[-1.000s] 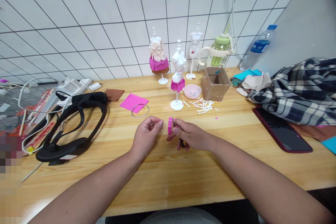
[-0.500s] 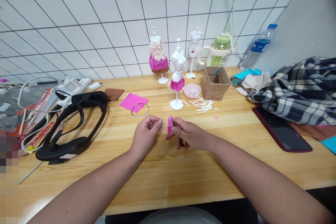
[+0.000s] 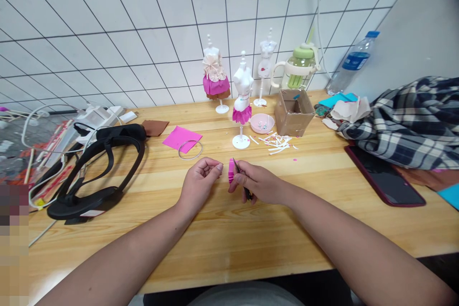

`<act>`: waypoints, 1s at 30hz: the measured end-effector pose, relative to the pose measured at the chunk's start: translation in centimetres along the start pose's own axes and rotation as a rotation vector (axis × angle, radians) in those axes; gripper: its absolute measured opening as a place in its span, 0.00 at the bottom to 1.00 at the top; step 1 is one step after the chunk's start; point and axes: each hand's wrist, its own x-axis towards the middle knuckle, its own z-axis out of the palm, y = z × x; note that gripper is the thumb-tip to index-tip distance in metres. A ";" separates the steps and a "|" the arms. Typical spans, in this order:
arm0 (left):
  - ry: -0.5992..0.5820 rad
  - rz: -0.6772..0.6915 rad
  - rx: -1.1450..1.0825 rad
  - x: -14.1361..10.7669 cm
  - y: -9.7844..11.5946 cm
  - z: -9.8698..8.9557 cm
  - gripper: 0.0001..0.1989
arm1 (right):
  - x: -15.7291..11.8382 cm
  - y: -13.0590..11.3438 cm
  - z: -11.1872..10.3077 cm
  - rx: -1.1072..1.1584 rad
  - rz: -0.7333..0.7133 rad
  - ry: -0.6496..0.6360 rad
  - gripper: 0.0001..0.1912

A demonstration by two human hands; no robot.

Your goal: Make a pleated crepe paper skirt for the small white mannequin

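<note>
My right hand [image 3: 251, 180] is closed round small dark scissors [image 3: 246, 191], and a pleated pink strip [image 3: 231, 170] sits at its fingertips. To the left, my left hand [image 3: 202, 180] has its thumb and index finger pressed together; whatever lies between them is too small to make out. Beyond my hands stands a white mini dress form [image 3: 243, 81] with a pink ruffle [image 3: 242, 114] round its lower part. A pink square [image 3: 182, 138] lies flat behind my left hand, with a metal ring [image 3: 190, 150] partly over it.
Two more dress forms [image 3: 215, 69] stand by the wall. Near them are a pink dish [image 3: 262, 124], white paper strips [image 3: 278, 143], a cardboard box [image 3: 294, 114] and a green-lidded jug [image 3: 299, 67]. A black headset [image 3: 96, 172] lies left; a phone [image 3: 385, 177] and plaid cloth [image 3: 419, 124] lie right.
The pink strip at my right fingertips has shifted very slightly. Otherwise both hands hold nearly the same pose, and the whole view has moved a little.
</note>
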 end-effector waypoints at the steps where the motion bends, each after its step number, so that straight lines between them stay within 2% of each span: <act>1: -0.001 0.001 0.004 0.0 0.0 0.0 0.11 | 0.0 0.1 0.0 -0.005 -0.005 -0.001 0.09; 13: -0.029 -0.014 -0.028 0.2 -0.3 -0.1 0.12 | 0.1 0.2 -0.6 -0.105 -0.025 0.043 0.09; 15: -0.029 -0.024 -0.049 0.3 -0.4 -0.1 0.12 | 0.1 0.2 -1.0 -0.253 -0.030 0.110 0.08; 17: -0.019 -0.038 -0.094 0.3 -0.5 -0.1 0.12 | 0.0 0.2 -1.5 -0.507 -0.017 0.204 0.08; 21: 0.015 -0.044 -0.180 0.5 -0.8 -0.4 0.13 | -0.3 0.2 -3.0 -0.970 0.137 0.404 0.15; 25: -0.017 -0.037 -0.195 0.7 -1.0 -0.6 0.21 | -0.8 0.4 -4.5 -1.153 0.287 0.491 0.16; 30: -0.045 -0.020 -0.246 0.7 -1.0 -0.7 0.34 | -1.0 1.2 -5.5 -1.250 0.336 0.490 0.14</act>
